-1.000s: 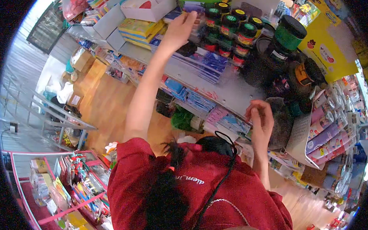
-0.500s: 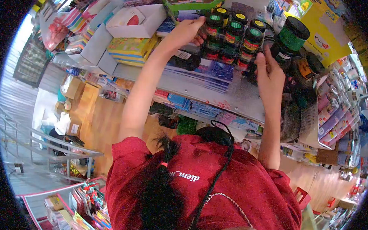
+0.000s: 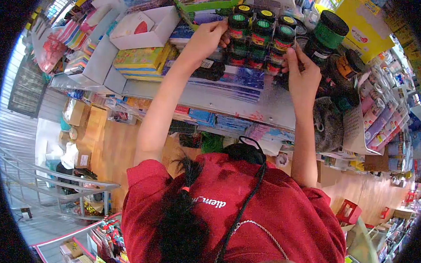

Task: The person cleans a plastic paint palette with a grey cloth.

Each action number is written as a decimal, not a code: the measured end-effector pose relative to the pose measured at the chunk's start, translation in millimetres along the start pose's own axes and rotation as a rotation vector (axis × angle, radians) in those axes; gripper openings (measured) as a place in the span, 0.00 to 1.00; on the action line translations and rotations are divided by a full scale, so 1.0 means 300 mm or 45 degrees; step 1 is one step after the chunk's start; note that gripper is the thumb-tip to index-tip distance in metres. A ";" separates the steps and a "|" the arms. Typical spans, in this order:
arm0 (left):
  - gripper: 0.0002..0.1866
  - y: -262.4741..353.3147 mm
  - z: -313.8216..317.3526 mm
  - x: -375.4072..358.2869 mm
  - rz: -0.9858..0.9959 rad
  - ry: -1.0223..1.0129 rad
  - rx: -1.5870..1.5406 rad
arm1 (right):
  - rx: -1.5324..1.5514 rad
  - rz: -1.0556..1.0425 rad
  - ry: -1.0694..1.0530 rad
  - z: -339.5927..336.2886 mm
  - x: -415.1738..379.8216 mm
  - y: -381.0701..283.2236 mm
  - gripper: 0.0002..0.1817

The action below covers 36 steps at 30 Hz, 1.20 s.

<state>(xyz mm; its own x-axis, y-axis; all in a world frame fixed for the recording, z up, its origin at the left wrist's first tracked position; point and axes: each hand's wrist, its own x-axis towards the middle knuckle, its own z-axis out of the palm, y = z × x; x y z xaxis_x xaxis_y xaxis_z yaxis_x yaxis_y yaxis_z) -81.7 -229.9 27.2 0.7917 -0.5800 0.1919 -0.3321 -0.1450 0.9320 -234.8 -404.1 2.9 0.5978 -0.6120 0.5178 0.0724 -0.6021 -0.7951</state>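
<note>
Small paint jars [image 3: 261,32] with black lids and green or yellow labels stand stacked in rows on the shelf. My left hand [image 3: 211,41] is at the left side of the stack, its fingers curled and pressed against the jars at the edge. On the right side, my right hand [image 3: 302,70] has its thumb and index finger at the jars' edge, fingers partly bent. The stack sits between both hands. Larger dark green jars [image 3: 332,31] are piled just to the right. A black packet with a barcode label [image 3: 208,70] lies below my left hand.
An open white box [image 3: 144,28] and yellow books [image 3: 138,59] are on the left. Blue flat packs [image 3: 242,86] lie near the shelf edge [image 3: 197,97]. At right stand a yellow carton [image 3: 362,32] and a white basket of packaged goods [image 3: 357,122]. A metal railing [image 3: 55,181] is at lower left.
The view has shifted slightly, so the shelf goods appear a little further left. Both hands stay at the sides of the jars, and the right hand's fingers are closer to the stack.
</note>
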 end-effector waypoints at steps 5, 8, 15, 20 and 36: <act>0.20 0.024 0.003 -0.029 0.037 0.016 -0.012 | 0.090 0.076 -0.033 -0.012 -0.010 -0.032 0.22; 0.21 0.043 0.002 -0.052 0.102 0.060 -0.005 | 0.134 0.050 -0.018 -0.016 -0.017 -0.028 0.22; 0.20 0.159 0.014 -0.220 0.134 0.052 0.016 | 0.185 0.097 -0.094 -0.163 -0.125 -0.151 0.19; 0.18 0.116 0.121 -0.363 0.180 0.100 0.077 | 0.237 0.210 -0.062 -0.254 -0.293 -0.150 0.19; 0.15 -0.105 0.449 -0.525 -0.084 0.111 0.066 | 0.302 0.559 -0.161 -0.370 -0.530 0.141 0.20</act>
<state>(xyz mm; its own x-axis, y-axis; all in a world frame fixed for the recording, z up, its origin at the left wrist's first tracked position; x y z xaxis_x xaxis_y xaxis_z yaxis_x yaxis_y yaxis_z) -264.9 -241.9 -73.6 0.8534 -0.4964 0.1591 -0.3025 -0.2232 0.9266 -415.3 -389.2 -78.1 0.7030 -0.7056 0.0884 -0.0367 -0.1602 -0.9864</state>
